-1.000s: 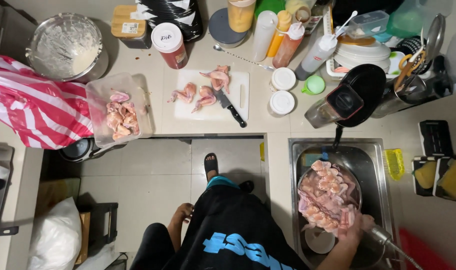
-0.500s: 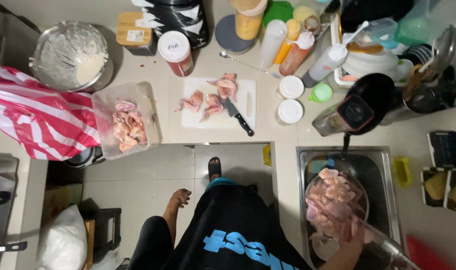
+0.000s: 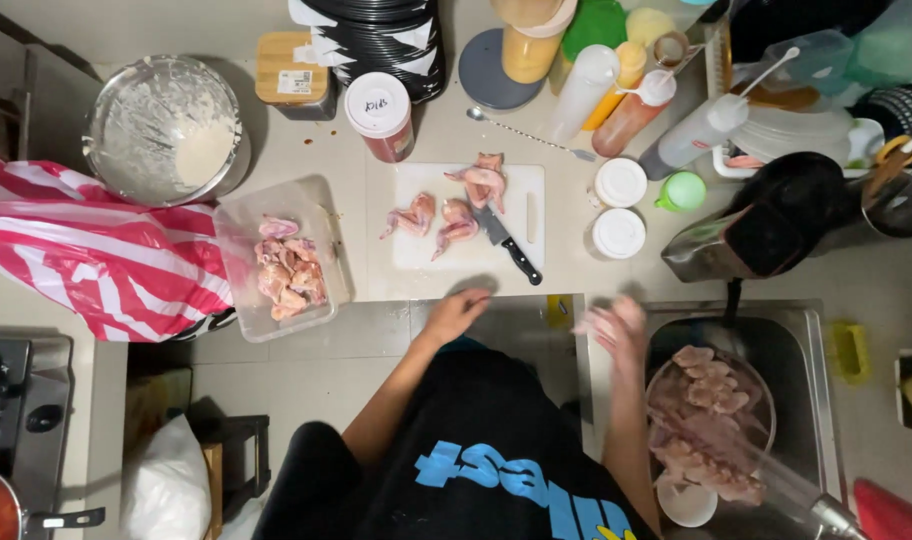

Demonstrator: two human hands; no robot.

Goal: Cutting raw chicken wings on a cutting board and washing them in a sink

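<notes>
Head view, going left to right: the tub [image 3: 281, 262] of raw wings overhangs the counter edge at centre left, so a nudge from my left hand [image 3: 458, 312], loosely curled and empty just below the board [image 3: 470, 215], could tip it. The knife [image 3: 508, 245] lies beside cut wings [image 3: 446, 213] with its handle toward me, risky for a careless reach. My right hand [image 3: 613, 330], blurred, fingers spread and empty, hovers near the bowl [image 3: 711, 420] of chicken in the sink at lower right, and could drip.

Cramped home kitchen, steel sink [image 3: 816, 330] set in a tiled table [image 3: 576, 275], white cutting board [image 3: 466, 250] with raw chicken wings [image 3: 456, 215] and knife [image 3: 508, 250], sauce bottles [image 3: 626, 100], gas stove [image 3: 16, 400] at left
</notes>
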